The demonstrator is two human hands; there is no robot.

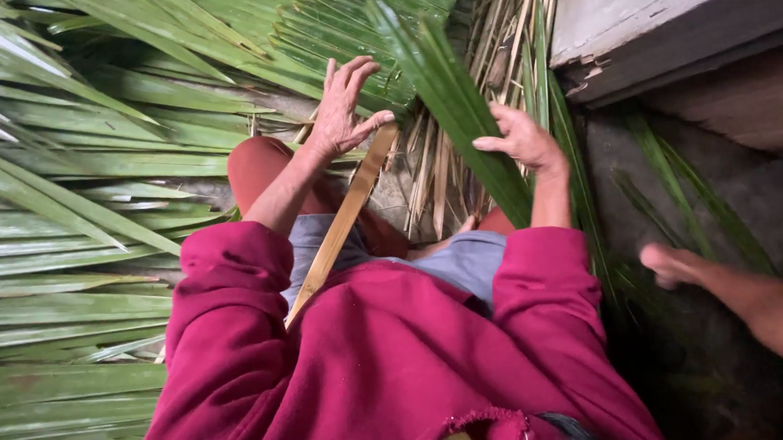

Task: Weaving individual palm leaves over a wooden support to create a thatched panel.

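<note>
My left hand (341, 111) is stretched forward with its fingers spread, and the thumb rests against the top end of a long tan wooden slat (342, 222). The slat slants down across my lap to my magenta sleeve. My right hand (523, 139) is closed around a long green palm leaf (452, 92), which reaches up and to the left from the hand. Both hands are above my knees, in reddish trousers (259, 164).
Green palm fronds (70, 219) cover the ground on the left and at the top. Dry straw-coloured strips (498, 45) lie ahead between my hands. A grey wooden beam (667, 18) crosses the top right. Another person's bare limb (735, 296) reaches in from the right.
</note>
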